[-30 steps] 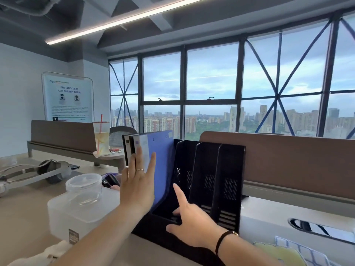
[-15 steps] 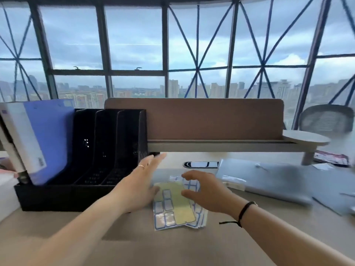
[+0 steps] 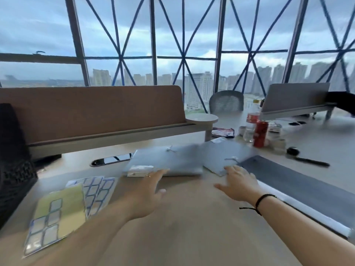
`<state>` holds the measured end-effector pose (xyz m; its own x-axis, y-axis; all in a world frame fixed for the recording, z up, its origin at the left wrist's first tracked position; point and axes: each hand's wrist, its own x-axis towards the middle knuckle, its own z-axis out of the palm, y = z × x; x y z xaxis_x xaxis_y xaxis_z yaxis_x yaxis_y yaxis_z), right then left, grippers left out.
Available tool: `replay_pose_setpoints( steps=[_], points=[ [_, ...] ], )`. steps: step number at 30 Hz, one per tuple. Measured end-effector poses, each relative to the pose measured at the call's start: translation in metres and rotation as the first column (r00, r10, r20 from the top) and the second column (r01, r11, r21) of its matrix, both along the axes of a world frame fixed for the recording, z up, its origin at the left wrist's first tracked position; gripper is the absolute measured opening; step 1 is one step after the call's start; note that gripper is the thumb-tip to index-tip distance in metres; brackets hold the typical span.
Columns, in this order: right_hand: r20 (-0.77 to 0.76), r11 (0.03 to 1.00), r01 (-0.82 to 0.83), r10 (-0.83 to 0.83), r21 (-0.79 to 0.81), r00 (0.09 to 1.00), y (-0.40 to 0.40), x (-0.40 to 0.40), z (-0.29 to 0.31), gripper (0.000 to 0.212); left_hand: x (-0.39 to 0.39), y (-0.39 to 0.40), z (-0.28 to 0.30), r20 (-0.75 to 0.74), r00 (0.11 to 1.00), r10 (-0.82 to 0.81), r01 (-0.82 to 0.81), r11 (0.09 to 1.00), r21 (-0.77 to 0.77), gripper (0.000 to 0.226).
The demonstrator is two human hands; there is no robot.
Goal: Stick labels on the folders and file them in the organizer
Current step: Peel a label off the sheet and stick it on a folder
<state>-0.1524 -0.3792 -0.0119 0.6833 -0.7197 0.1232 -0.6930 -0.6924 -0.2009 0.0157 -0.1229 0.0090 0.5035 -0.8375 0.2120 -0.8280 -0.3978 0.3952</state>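
Folders (image 3: pixel 165 160) and (image 3: pixel 226 156) lie side by side mid-desk, unlabelled as far as the blur shows, not yet filed. Label sheets (image 3: pixel 63 208) lie near the desk's left edge, beside the organizer (image 3: pixel 13 160). Left hand (image 3: pixel 148 191) and right hand (image 3: pixel 238 183) reach toward the folders, fingers spread, grasping nothing. Labelling and filing of both remain.

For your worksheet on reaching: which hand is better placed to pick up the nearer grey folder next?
Left, probably. The left hand has fingertips at the nearer grey folder's front edge; the right hand reaches toward the second grey folder.
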Motion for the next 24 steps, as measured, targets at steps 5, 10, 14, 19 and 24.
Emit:
replay_pose_setpoints(
  steps=[5, 10, 14, 19, 24],
  points=[
    [-0.09, 0.976, 0.217, -0.215, 0.02, 0.973, -0.052, -0.052, -0.022, 0.079, -0.025, -0.061, -0.016, -0.196, 0.975, -0.101, 0.101, 0.995, -0.007, 0.058],
    [-0.13, 0.988, 0.15, -0.147, 0.019, 0.981, -0.05, -0.068, -0.028, 0.078, -0.056, -0.115, -0.034, -0.246, 0.955, -0.166, 0.173, 0.985, 0.005, 0.056],
    [-0.209, 0.994, 0.102, -0.105, -0.025, 0.972, -0.022, -0.074, -0.016, 0.069, -0.081, -0.145, -0.048, -0.305, 0.931, -0.201, 0.206, 0.978, -0.014, 0.054],
    [-0.225, 0.988, -0.112, 0.084, -0.111, 0.971, 0.044, -0.088, 0.002, 0.051, -0.1, -0.156, -0.048, -0.236, 0.958, -0.162, 0.139, 0.984, -0.114, 0.044],
    [-0.043, 0.911, -0.376, 0.388, 0.169, 0.921, 0.118, -0.096, 0.023, 0.047, -0.086, -0.128, -0.031, -0.229, 0.972, -0.043, 0.008, 0.989, -0.151, 0.04]
  ],
)
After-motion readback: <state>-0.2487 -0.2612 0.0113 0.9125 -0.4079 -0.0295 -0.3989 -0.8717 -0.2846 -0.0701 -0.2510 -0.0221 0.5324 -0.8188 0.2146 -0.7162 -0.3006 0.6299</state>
